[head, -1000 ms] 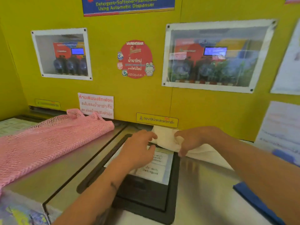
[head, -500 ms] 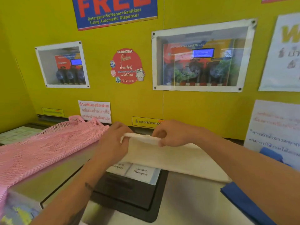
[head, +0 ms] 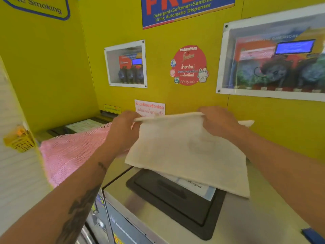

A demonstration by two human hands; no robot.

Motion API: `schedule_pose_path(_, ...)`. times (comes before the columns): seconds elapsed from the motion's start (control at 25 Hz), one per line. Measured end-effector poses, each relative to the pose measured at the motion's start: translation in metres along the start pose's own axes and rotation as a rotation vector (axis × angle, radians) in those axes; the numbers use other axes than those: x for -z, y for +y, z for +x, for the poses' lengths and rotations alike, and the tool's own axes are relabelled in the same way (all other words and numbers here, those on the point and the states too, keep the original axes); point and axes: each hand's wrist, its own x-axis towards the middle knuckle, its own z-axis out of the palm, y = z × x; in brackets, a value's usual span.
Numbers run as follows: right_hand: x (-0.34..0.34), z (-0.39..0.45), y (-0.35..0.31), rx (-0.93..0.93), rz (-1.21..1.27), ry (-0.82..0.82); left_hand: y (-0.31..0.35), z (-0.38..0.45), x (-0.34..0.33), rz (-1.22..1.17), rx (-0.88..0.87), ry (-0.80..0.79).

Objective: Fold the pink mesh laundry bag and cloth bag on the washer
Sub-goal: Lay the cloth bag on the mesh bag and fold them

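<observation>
A cream cloth bag hangs lifted above the steel washer top, its lower edge trailing over the black detergent lid. My left hand pinches the bag's top left corner and my right hand grips the top right corner, both at about the same height. A strip of the bag pokes out behind my right wrist. The pink mesh laundry bag lies spread on the neighbouring washer to the left, partly hidden by my left forearm.
A yellow wall panel with stickers and two windowed dispenser boxes stands right behind the washers. A small yellow basket hangs on the left wall. A blue object shows at the lower right edge.
Both hands have taken the cloth bag by its top edge and raised it off the washer. The view has swung left and upward.
</observation>
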Motion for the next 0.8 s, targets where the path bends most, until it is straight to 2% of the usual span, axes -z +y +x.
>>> schedule_pose_path(0.12, 0.047, 0.017, -0.011, -0.036, 0.164, 0.346, 0.024, 0.031, 0.027, -0.058, -0.188, 0.3)
schedule_pose_path(0.2, 0.066, 0.008, -0.016, 0.019, 0.179, 0.404, 0.029, 0.029, 0.039, -0.064, -0.243, 0.383)
schedule_pose_path(0.24, 0.068, 0.001, -0.015, 0.071, 0.15, 0.37, 0.024, 0.022, 0.043, -0.053, -0.243, 0.37)
schedule_pose_path(0.28, 0.067, -0.008, -0.014, 0.133, 0.115, 0.268, 0.02, 0.01, 0.045, -0.047, -0.231, 0.31)
schedule_pose_path(0.32, 0.063, -0.017, -0.012, 0.189, 0.084, 0.076, 0.01, -0.003, 0.045, -0.045, -0.198, 0.192)
schedule_pose_path(0.36, 0.054, -0.026, -0.013, 0.233, 0.046, -0.191, 0.002, -0.016, 0.048, -0.051, -0.126, 0.014)
schedule_pose_path(0.44, 0.033, -0.044, -0.015, 0.268, -0.037, -0.725, -0.01, -0.033, 0.052, -0.003, 0.117, -0.452)
schedule_pose_path(0.52, 0.021, -0.056, -0.019, 0.222, 0.021, -1.07, -0.014, -0.041, 0.055, 0.019, 0.331, -0.853)
schedule_pose_path(0.56, 0.02, -0.057, -0.021, 0.172, 0.113, -1.155, -0.014, -0.041, 0.054, 0.003, 0.398, -0.941)
schedule_pose_path(0.6, 0.021, -0.051, -0.02, 0.121, 0.22, -1.162, -0.013, -0.041, 0.051, -0.009, 0.431, -0.945)
schedule_pose_path(0.68, 0.016, -0.031, -0.011, 0.042, 0.344, -0.992, -0.015, -0.036, 0.037, 0.038, 0.444, -0.824)
schedule_pose_path(0.8, -0.011, -0.009, 0.006, 0.004, 0.036, -0.645, -0.024, -0.032, -0.002, 0.179, 0.459, -0.703)
